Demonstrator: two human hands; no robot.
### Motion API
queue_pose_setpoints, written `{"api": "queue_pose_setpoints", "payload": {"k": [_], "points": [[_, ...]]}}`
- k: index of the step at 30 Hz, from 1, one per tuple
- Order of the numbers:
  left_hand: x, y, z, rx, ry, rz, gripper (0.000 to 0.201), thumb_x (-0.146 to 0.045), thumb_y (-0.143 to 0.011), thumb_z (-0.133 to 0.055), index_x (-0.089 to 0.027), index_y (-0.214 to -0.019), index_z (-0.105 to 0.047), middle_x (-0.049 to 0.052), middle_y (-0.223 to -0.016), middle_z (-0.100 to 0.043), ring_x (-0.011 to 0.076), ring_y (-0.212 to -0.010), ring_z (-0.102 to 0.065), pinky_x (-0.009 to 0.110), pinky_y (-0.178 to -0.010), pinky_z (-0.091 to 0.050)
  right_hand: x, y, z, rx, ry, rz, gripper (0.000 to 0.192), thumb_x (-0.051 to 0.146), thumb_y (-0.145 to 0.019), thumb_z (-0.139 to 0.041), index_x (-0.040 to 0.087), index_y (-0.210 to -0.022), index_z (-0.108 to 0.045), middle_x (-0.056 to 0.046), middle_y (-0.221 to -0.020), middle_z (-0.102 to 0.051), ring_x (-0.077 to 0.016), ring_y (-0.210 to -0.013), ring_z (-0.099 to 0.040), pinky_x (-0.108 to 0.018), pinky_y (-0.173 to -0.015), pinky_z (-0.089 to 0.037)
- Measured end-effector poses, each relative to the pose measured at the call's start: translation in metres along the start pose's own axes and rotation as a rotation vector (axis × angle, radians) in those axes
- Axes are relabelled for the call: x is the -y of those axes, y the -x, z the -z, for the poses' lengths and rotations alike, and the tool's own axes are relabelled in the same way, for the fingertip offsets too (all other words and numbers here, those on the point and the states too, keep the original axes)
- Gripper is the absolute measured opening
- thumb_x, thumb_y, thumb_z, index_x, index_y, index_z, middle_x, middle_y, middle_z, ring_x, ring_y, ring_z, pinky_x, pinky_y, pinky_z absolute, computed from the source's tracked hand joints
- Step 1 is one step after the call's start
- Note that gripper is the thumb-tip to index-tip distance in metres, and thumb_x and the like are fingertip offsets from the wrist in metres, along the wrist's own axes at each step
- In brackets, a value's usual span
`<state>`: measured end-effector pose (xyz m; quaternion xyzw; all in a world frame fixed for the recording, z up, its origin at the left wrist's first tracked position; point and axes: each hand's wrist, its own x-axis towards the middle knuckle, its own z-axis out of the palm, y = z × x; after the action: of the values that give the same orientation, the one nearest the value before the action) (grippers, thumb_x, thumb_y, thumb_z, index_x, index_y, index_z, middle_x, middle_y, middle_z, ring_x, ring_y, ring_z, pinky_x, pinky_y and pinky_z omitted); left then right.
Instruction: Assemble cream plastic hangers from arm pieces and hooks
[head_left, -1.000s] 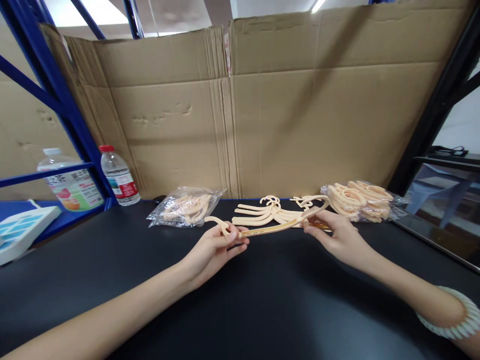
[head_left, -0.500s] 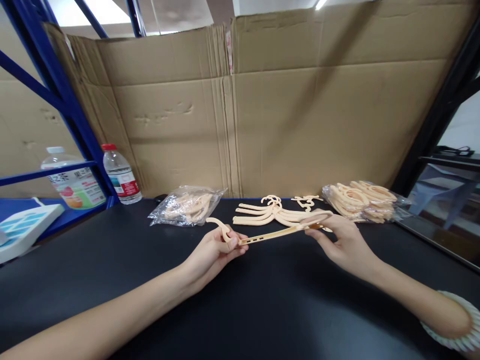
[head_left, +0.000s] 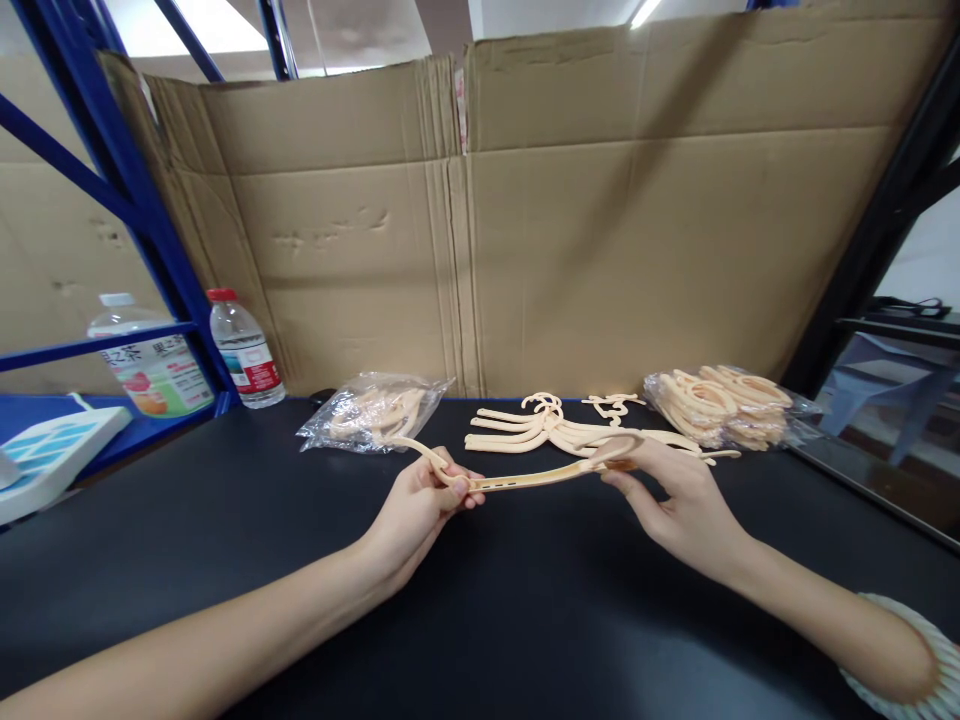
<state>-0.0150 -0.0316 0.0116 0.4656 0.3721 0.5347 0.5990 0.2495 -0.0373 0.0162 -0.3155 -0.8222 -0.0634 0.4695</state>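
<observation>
A beige plastic clothes hanger [head_left: 529, 481] is held in the air between both hands, over the black table [head_left: 480, 610]. My left hand [head_left: 420, 505] pinches its left part, where a curved piece sticks up past the fingers. My right hand [head_left: 679, 495] is closed around the other end, and its fingers hide part of the piece there. Small slots show along the strip near my left thumb. Behind it lies a stack of beige hangers [head_left: 517, 430], with hooks pointing to the back, and several small hanger parts [head_left: 615, 406] beside them.
A clear bag of beige parts [head_left: 375, 410] lies at back left, and fuller bags [head_left: 724, 400] at back right. A water bottle [head_left: 246, 350] and a larger jug [head_left: 154, 365] stand left by the blue frame. Cardboard [head_left: 562, 240] walls the back.
Both hands have shifted slightly left with the hanger, and its slotted strip has tilted. More of the hangers behind my right hand now shows.
</observation>
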Motion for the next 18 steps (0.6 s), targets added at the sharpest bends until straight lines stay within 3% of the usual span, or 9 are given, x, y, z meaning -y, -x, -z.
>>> {"api": "queue_pose_setpoints", "payload": {"k": [7,13,18], "points": [[0.0013,-0.0023,0.0002,-0.018,-0.006,-0.027,0.022,-0.008,-0.064,-0.072,-0.015,-0.066,-0.051,0.002,-0.070,-0.069,0.0087,-0.061,-0.061,0.016,-0.060,-0.050,0.0030,0.0028,-0.0007,-0.030,0.019,-0.050,0.015,0.011,-0.086,-0.055,0.020,-0.098,-0.058,-0.003,-0.088,-0.069,-0.0153,-0.081,-0.066,-0.026,-0.073,-0.052],[0.0017,-0.0034,0.0004,-0.040,0.048,-0.037,0.021,-0.010,-0.065,-0.075,-0.014,-0.064,-0.054,0.004,-0.074,-0.071,0.0094,-0.064,-0.065,0.018,-0.068,-0.054,0.0040,0.0021,-0.0011,-0.070,0.063,-0.073,0.014,0.016,-0.086,-0.057,0.019,-0.100,-0.061,-0.005,-0.091,-0.071,-0.0172,-0.082,-0.067,-0.028,-0.074,-0.053],[-0.0010,-0.0052,-0.0016,-0.012,0.064,-0.045,0.016,-0.011,-0.069,-0.076,-0.013,-0.068,-0.060,0.003,-0.077,-0.070,0.0122,-0.078,-0.068,0.016,-0.076,-0.054,-0.0006,0.0020,-0.0039,-0.130,0.066,-0.224,0.017,0.021,-0.086,-0.058,0.019,-0.102,-0.065,-0.005,-0.091,-0.072,-0.0181,-0.078,-0.068,-0.030,-0.074,-0.055]]}}
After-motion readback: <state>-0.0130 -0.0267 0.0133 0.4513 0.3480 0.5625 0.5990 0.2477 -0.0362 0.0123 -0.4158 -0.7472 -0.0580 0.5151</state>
